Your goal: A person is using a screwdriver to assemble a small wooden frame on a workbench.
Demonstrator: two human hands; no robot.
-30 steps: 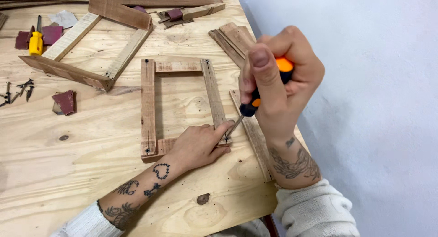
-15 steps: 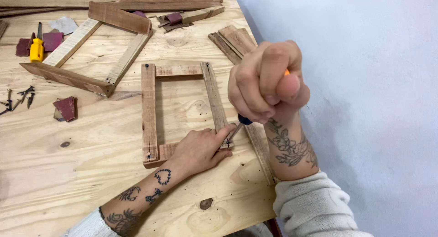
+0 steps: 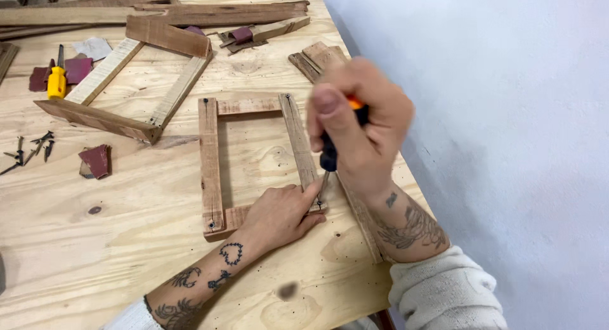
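Screwdriver point(image 3: 330, 155) handle mostly hidden in right hand point(image 3: 358, 133) | tip blurred

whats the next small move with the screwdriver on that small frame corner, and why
Probably keep turning while pressing down. The right hand has its grip shut on the orange-and-black screwdriver, whose tip meets the near right corner of the small rectangular wooden frame. The left hand lies flat on that corner, bracing it against the plywood table. Whether the screw is seated is too small to tell.
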